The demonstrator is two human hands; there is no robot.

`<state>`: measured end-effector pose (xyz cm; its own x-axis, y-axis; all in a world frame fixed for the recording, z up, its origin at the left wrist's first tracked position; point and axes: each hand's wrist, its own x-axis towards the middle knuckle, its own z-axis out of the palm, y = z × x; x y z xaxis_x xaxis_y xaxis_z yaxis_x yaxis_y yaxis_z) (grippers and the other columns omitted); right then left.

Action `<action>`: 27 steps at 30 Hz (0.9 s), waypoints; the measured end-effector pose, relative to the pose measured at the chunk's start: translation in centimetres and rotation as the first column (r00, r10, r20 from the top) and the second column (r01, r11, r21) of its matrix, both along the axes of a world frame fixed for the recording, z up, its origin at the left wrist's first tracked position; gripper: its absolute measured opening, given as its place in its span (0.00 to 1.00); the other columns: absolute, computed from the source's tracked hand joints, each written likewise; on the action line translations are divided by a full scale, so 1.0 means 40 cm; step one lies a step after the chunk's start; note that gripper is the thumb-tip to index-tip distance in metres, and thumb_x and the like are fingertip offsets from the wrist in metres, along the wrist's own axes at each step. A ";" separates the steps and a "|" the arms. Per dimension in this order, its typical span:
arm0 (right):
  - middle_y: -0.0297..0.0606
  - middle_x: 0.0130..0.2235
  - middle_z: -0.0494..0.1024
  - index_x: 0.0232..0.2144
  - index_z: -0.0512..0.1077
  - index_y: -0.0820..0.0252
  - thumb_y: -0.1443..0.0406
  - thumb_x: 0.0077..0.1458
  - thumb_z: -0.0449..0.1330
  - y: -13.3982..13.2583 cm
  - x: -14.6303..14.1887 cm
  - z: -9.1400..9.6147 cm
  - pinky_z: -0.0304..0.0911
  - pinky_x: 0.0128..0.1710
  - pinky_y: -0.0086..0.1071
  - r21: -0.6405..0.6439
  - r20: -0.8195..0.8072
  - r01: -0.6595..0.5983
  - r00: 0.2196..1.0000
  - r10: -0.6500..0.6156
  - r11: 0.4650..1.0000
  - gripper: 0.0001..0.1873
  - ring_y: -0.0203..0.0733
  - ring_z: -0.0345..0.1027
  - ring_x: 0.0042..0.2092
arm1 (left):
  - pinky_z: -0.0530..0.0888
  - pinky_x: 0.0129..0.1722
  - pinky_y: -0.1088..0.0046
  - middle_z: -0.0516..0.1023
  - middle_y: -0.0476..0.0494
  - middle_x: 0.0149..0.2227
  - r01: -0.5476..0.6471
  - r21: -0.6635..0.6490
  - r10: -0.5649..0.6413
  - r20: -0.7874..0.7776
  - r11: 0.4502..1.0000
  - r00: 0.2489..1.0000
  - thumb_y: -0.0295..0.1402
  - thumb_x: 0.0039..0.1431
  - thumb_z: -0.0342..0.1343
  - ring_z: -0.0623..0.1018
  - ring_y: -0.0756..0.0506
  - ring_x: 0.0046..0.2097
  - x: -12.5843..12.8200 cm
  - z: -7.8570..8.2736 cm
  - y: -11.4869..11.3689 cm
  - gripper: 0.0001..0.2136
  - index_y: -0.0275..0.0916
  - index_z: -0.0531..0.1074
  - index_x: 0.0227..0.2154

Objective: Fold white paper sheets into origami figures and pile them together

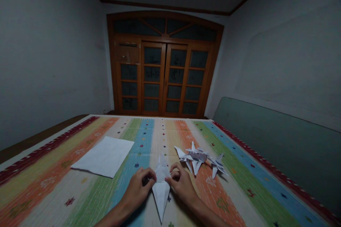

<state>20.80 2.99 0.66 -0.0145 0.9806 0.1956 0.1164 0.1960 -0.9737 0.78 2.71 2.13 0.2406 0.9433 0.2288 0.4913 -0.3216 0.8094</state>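
A folded white paper piece (161,188), long and pointed at both ends, lies on the striped cloth (80,191) in front of me. My left hand (140,186) pinches its left edge near the middle, fingers curled. My right hand (181,182) pinches the right edge opposite, fingers also curled. Both hands press the paper against the surface.
A flat white sheet of paper (105,156) lies to the left. Two finished folded paper figures (195,156) (217,165) sit to the right of my hands. A green padded panel (279,149) runs along the right edge. Wooden glazed doors (163,78) stand at the far wall.
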 end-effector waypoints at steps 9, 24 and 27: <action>0.26 0.19 0.69 0.29 0.67 0.57 0.62 0.48 0.59 0.004 0.015 -0.002 0.57 0.26 0.28 0.038 0.169 -0.060 0.984 0.053 0.997 0.06 0.39 0.66 0.23 | 0.69 0.51 0.60 0.82 0.41 0.37 -0.039 -0.079 0.030 -0.112 0.996 0.993 0.36 0.50 0.62 0.77 0.36 0.45 -0.020 -0.009 0.031 0.10 0.42 0.85 0.34; 0.42 0.34 0.78 0.29 0.82 0.59 0.72 0.49 0.62 -0.016 0.033 0.002 0.64 0.43 0.38 0.147 0.499 -0.047 0.866 -0.033 0.988 0.08 0.49 0.73 0.39 | 0.66 0.51 0.57 0.77 0.42 0.36 0.080 0.076 -0.059 -0.239 0.994 0.969 0.27 0.52 0.60 0.72 0.36 0.46 -0.030 0.006 0.011 0.12 0.44 0.85 0.37; 0.42 0.37 0.76 0.30 0.83 0.58 0.72 0.51 0.61 -0.016 0.037 0.008 0.66 0.44 0.37 0.139 0.505 -0.091 0.863 0.009 0.986 0.10 0.48 0.73 0.42 | 0.67 0.51 0.59 0.76 0.43 0.38 0.111 0.088 -0.086 -0.244 0.990 0.966 0.24 0.49 0.62 0.72 0.37 0.46 -0.038 0.008 0.013 0.13 0.44 0.85 0.37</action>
<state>22.29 2.36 0.96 -0.1989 0.9343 0.2957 0.5660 0.3559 -0.7437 -0.74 3.25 2.46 0.3903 0.8874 0.2453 0.6283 -0.4515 0.6335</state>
